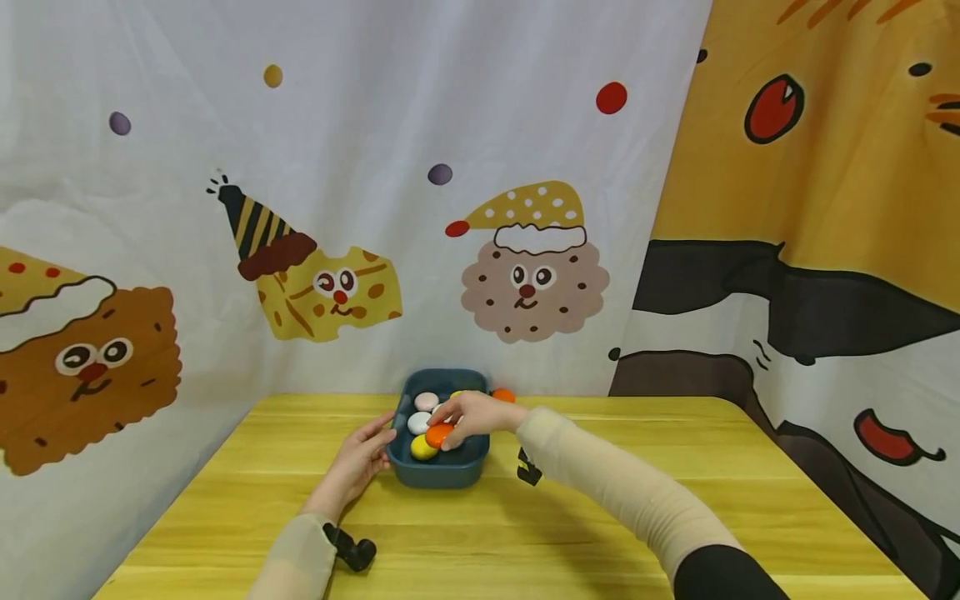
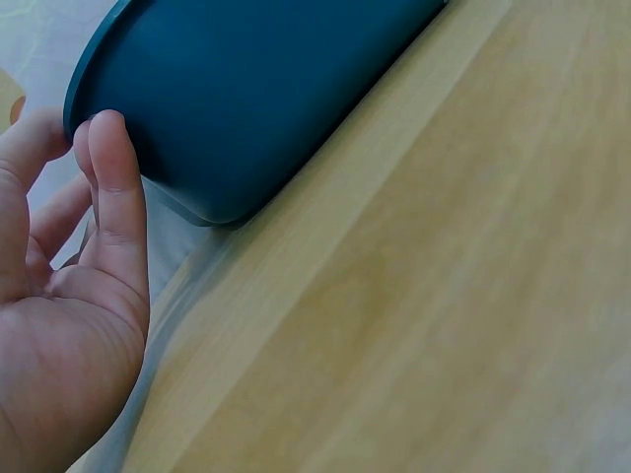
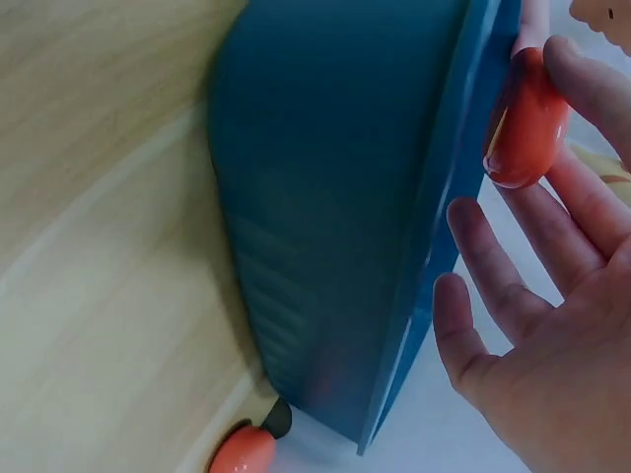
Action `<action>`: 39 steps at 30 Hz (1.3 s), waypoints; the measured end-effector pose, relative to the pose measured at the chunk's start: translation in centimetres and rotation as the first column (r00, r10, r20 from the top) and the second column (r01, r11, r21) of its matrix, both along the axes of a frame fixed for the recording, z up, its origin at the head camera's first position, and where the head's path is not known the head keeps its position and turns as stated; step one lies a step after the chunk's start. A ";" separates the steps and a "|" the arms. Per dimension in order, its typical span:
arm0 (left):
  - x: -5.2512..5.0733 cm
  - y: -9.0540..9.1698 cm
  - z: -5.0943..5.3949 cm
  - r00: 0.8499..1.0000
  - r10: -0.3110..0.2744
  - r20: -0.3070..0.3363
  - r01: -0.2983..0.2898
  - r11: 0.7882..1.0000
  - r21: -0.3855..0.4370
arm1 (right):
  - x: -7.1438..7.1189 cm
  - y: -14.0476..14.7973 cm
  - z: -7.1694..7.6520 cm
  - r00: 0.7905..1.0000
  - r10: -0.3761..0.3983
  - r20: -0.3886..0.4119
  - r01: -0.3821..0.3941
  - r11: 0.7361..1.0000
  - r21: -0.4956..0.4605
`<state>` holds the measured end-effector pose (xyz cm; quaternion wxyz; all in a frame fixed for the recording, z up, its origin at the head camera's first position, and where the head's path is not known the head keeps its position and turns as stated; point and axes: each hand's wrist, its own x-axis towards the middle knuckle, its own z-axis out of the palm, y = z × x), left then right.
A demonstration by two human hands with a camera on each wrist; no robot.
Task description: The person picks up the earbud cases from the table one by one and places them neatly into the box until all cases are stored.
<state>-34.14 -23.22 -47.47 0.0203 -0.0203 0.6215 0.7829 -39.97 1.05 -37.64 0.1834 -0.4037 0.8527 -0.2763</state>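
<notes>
A dark teal plastic bin (image 1: 438, 477) stands on the wooden table near the curtain. My left hand (image 1: 358, 458) holds its left rim, fingers against the outside wall in the left wrist view (image 2: 99, 266). Over the bin, my right hand (image 1: 480, 412) pinches a glossy, rounded orange piece (image 3: 532, 128) between thumb and fingers; its other fingers are spread. Inside lie rounded pieces: a pinkish one (image 1: 427, 402), a white one (image 1: 419, 423) and a yellow one (image 1: 423, 448). Part of the contents is hidden by my right hand.
Another orange piece (image 1: 503, 395) lies on the table just right of the bin's far end, with a dark leaf-like part (image 3: 279, 419) beside it. A patterned curtain (image 1: 450, 100) hangs directly behind the wooden table (image 1: 600, 517).
</notes>
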 end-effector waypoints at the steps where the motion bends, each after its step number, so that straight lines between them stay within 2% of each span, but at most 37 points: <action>1: 0.0 0.0 0.0 1.000 0.001 0.000 -0.001 1.000 0.001 | 0.1 -0.1 -0.1 1.000 0.005 -0.004 -0.005 1.000 -0.003; 11: 0.0 0.0 -0.2 1.000 -0.004 -0.003 0.004 1.000 0.016 | 0.3 -0.9 -1.1 0.998 0.046 -0.039 -0.045 0.999 0.017; 21: 0.0 0.1 -0.1 1.000 0.004 0.004 -0.004 1.000 0.010 | 0.4 -0.4 -1.3 1.000 0.014 0.011 -0.014 1.000 -0.013; 28: -0.1 0.0 0.1 1.000 0.003 0.001 -0.003 1.000 -0.013 | 0.3 0.1 -1.2 0.996 -0.007 0.093 0.013 0.998 -0.064; 35: 0.0 0.1 0.1 1.000 0.004 0.002 -0.004 1.000 -0.012 | 0.0 0.6 -1.0 1.000 -0.009 0.025 0.010 0.998 -0.056; 39: 0.1 0.1 0.0 1.000 0.004 -0.003 -0.004 1.000 -0.005 | -0.5 1.3 -0.7 1.000 -0.020 0.020 0.022 0.996 -0.081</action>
